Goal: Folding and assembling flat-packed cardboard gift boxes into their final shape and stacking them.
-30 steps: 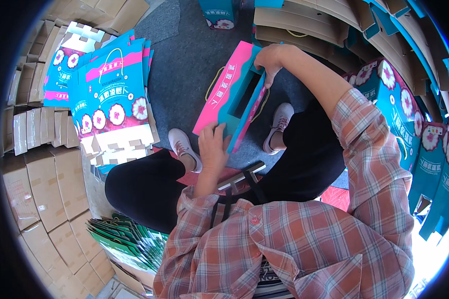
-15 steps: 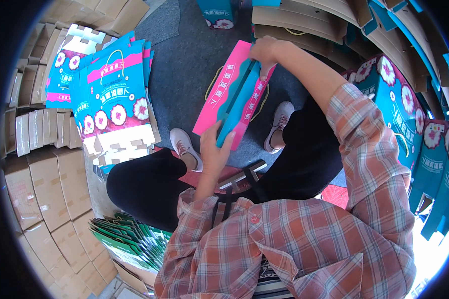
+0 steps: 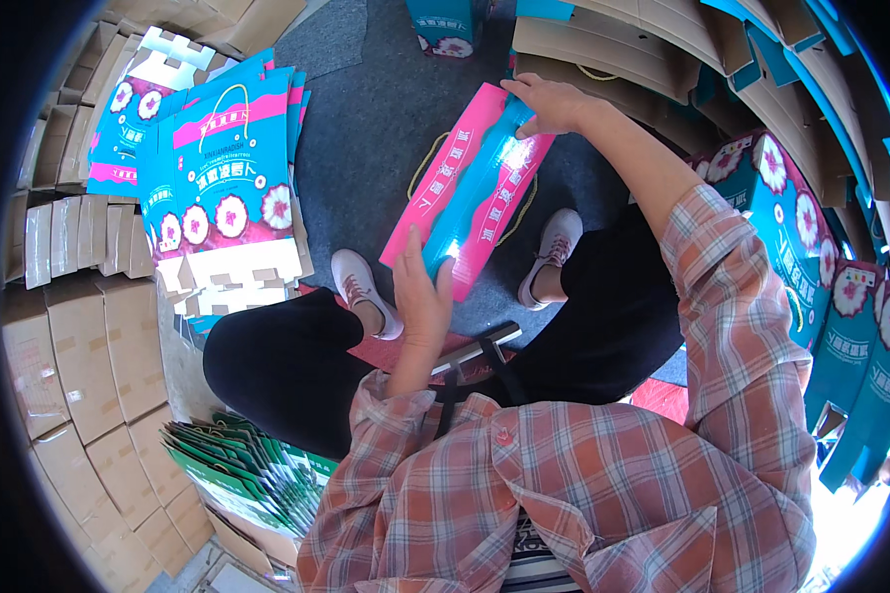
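Between my shoes stands a pink and teal cardboard gift box (image 3: 470, 188) with its narrow top facing up. A glossy teal strip runs along that top between two pink bands, and cord handles stick out at both long sides. My left hand (image 3: 424, 296) is at the near end, its fingers and thumb spanning the top corner. At the far end my right hand (image 3: 552, 105) grips the box, with the thumb on the teal strip and the fingers over the far edge. Some of the right fingertips are hidden.
Flat teal and pink cartons (image 3: 229, 178) lie stacked at the left, beside brown boxes (image 3: 94, 366). Green folded bags (image 3: 252, 469) stand at the lower left. Finished-looking teal boxes (image 3: 791, 227) and open cardboard (image 3: 603, 49) crowd the right. Another teal box (image 3: 445, 28) stands ahead.
The dark gap along the top of the box has closed, and the teal strip now lies flat and shiny. My right fingers have moved out of the gap onto the far end.
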